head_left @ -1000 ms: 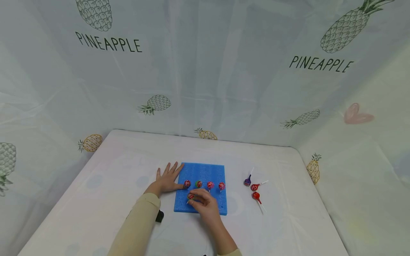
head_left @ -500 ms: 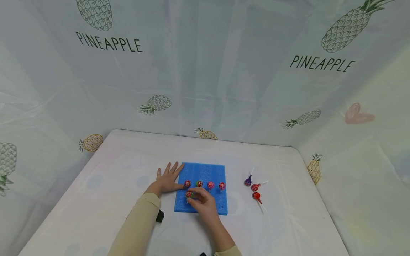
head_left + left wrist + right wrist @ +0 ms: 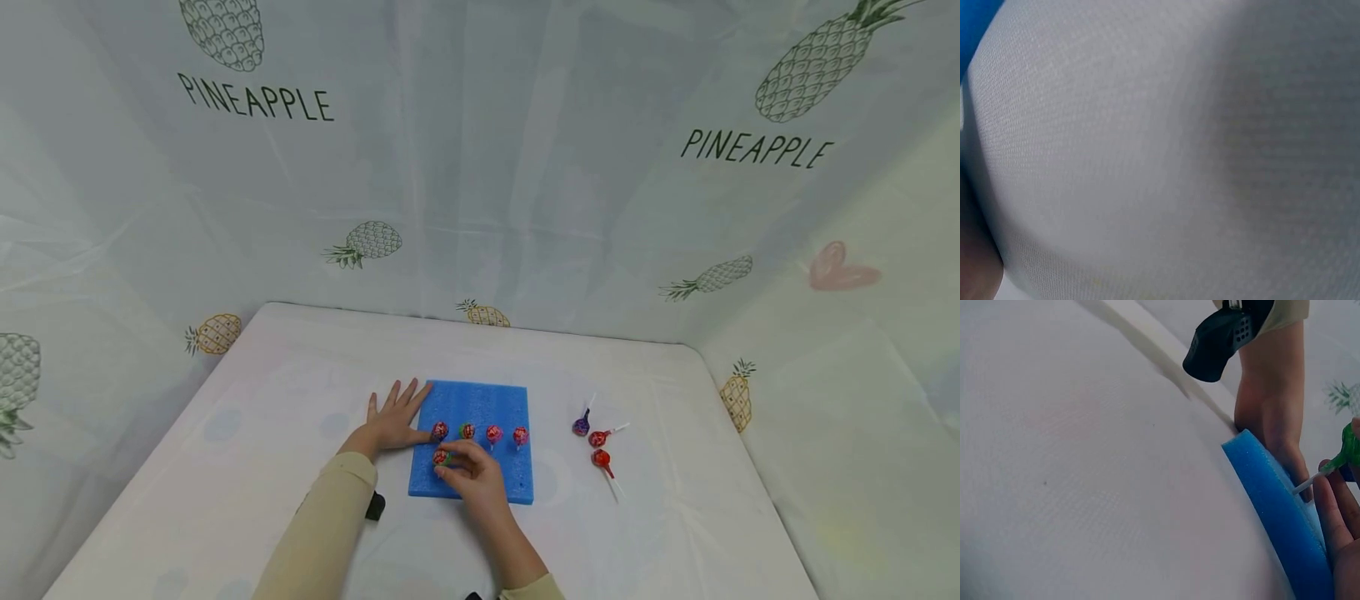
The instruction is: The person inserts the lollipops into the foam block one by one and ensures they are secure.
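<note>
A blue foam board (image 3: 480, 397) lies on the table, with several wrapped lollipops upright in a row across its middle, such as the pink one (image 3: 493, 434). In front of that row my right hand (image 3: 482, 483) pinches a red and green lollipop (image 3: 441, 457) between thumb and fingers. Its white stick (image 3: 1305, 485) points down at the foam in the right wrist view; the tip meets the board's top. My left hand (image 3: 391, 421) lies flat with spread fingers at the board's left edge. Mostly white cloth fills the left wrist view.
Right of the board lie a purple lollipop (image 3: 581, 427) and two red ones, the upper (image 3: 597, 438) and the lower (image 3: 601, 458), sticks outward. A black wrist camera (image 3: 1213, 347) sits on my left forearm. A pineapple-print curtain (image 3: 480, 167) stands behind the table (image 3: 300, 358).
My right hand has shifted slightly left with the red and green lollipop, which now stands more upright. My left hand has stayed in place.
</note>
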Motion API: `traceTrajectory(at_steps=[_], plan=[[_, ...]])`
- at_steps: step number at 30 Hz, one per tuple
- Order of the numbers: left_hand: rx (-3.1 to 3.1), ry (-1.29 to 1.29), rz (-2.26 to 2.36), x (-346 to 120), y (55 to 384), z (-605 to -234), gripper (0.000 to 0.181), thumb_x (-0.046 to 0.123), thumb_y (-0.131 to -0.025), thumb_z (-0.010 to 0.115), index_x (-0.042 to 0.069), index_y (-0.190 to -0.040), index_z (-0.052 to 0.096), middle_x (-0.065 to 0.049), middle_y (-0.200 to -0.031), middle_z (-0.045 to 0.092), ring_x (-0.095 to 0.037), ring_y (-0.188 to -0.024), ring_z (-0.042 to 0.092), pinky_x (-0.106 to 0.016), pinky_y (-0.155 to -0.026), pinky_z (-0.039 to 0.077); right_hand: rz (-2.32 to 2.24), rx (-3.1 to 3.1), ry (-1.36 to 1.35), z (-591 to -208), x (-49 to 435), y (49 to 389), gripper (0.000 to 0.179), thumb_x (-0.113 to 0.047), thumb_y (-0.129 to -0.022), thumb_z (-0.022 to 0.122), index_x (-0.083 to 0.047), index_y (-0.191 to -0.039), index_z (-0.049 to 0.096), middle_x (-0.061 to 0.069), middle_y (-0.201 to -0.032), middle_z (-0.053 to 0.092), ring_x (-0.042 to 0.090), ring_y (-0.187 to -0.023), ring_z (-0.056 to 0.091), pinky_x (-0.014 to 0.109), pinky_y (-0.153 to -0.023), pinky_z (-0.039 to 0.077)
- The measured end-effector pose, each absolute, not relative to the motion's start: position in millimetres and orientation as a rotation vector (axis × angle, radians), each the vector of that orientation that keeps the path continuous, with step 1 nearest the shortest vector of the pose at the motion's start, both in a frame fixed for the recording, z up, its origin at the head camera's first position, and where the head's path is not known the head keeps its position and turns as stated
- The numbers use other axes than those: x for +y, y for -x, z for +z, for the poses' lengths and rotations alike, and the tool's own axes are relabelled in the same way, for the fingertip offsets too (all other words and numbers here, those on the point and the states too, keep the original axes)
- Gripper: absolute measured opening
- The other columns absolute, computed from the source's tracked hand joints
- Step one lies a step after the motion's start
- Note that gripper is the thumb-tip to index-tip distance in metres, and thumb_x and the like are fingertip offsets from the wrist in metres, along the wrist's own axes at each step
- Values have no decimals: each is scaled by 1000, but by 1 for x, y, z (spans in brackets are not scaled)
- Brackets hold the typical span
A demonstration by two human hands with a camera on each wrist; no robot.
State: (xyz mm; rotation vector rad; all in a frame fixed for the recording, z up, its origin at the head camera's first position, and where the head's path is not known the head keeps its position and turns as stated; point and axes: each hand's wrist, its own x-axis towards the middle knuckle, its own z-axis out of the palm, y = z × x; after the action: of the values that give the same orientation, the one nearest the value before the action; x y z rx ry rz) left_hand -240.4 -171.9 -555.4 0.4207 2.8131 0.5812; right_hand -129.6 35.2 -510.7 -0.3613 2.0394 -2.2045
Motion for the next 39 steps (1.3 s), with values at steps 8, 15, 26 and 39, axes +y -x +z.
traceTrajectory(at_steps=[8, 15, 26, 39], plan=[[2802, -407, 579, -172, 242, -557, 102, 65, -82, 63, 22, -158, 12, -12, -163, 4, -39, -146, -7, -70, -105, -8, -2191, 2040, 345, -513, 34, 128, 31, 7, -83, 72, 13, -113, 64, 13, -110, 64, 16, -94, 66, 25, -82, 53], [2818, -410, 587, -171, 242, -558, 100, 64, -82, 63, 22, -158, 14, -12, -163, 6, -39, -147, -5, -70, -106, -7, -2177, 2041, 323, -514, 34, 128, 31, 6, -84, 72, 11, -114, 65, 14, -110, 65, 17, -93, 67, 25, -83, 53], [2822, -409, 592, -171, 243, -559, 100, 64, -82, 63, 22, -158, 14, -12, -163, 6, -40, -146, -5, -70, -105, -7, -2124, 2075, 242, -512, 35, 128, 29, 0, -87, 72, 7, -114, 66, 11, -109, 67, 16, -91, 67, 23, -80, 54], [2810, -417, 573, -169, 238, -550, 101, 67, -82, 61, 20, -158, 13, -14, -162, 6, -41, -146, -4, -70, -105, -7, -2150, 2030, 329, -515, 39, 129, 31, 0, -88, 69, 9, -117, 64, 12, -114, 63, 16, -95, 66, 25, -84, 53]])
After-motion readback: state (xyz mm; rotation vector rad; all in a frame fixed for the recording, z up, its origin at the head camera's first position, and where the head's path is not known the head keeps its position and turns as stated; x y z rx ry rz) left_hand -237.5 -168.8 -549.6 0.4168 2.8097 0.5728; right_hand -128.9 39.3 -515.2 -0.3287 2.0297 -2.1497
